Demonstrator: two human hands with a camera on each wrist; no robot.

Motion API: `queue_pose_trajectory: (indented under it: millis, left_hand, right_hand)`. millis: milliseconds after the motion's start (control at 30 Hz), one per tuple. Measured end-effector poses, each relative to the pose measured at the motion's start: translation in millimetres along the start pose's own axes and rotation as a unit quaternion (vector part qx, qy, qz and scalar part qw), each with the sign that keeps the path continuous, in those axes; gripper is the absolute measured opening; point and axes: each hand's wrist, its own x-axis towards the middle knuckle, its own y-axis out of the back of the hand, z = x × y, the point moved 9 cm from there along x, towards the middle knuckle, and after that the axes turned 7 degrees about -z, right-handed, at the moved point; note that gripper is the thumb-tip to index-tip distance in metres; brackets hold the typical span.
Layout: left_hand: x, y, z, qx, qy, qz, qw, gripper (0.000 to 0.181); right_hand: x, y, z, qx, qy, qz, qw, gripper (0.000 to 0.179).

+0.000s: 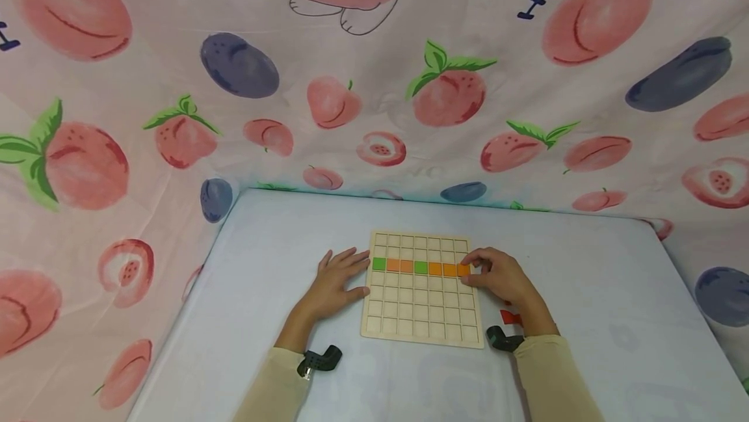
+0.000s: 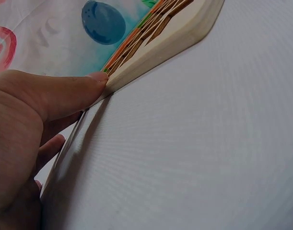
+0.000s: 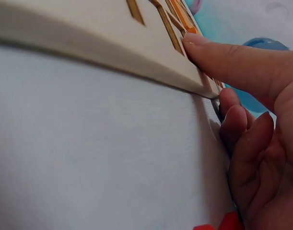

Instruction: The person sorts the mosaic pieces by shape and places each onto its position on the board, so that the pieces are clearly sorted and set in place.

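Observation:
A pale wooden grid board [image 1: 421, 315] lies flat on the table. One row across its upper part holds square tiles: a green tile [image 1: 379, 264] at the left end, two salmon tiles [image 1: 400, 266], another green one, then orange ones. My right hand [image 1: 502, 276] pinches the orange tile [image 1: 463, 270] at the row's right end between thumb and index finger; the tile is partly covered. In the right wrist view, the thumb [image 3: 223, 57] touches its orange edge. My left hand [image 1: 335, 284] rests with fingers spread at the board's left edge, its thumb [image 2: 74, 93] against the side.
A red piece [image 1: 510, 317] lies on the white table [image 1: 281, 227] beside my right wrist, partly hidden. Dark wrist cameras are strapped on both wrists. A fruit-print cloth [image 1: 374, 71] hangs behind the table and along its left side.

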Motion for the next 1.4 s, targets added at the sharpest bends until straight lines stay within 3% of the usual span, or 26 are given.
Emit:
queue_pose_trajectory:
  millis: [800, 1033, 1400]
  left_hand:
    - [-0.6, 0.1, 0.4, -0.002, -0.005, 0.000, 1.0000, 0.064]
    - [-0.2, 0.2, 0.0, -0.001, -0.003, 0.000, 1.0000, 0.064]
    - [0.0, -0.3, -0.4, 0.003, -0.005, -0.003, 1.0000, 0.064]
  right_hand:
    - [1.0, -1.7, 8.3, 0.031, -0.041, -0.027, 0.9983, 0.037]
    - [2.3, 2.5, 4.8, 0.019, -0.025, -0.014, 0.9994, 0.023]
    - [3.2, 1.6, 5.1, 0.019, -0.017, -0.014, 0.9996, 0.021]
